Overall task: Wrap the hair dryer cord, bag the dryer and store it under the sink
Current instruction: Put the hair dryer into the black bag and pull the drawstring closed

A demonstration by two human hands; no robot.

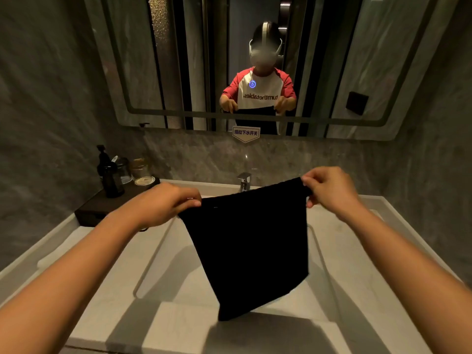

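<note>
White washbasin [357, 264] set below a wall mirror [370, 72], with chrome faucet [244, 181] behind. Left hand [166, 203] and right hand [329, 186], fingers clamped on the top corners, hold a black fabric bag [250, 246] spread flat, hanging above the basin. Dark tray [102, 208] with bottles stands at left.

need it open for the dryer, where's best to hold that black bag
By its top hem, one corner in each hand, coming from above. The black bag hangs limp over the sink, as the left hand and right hand pinch it now.
</note>
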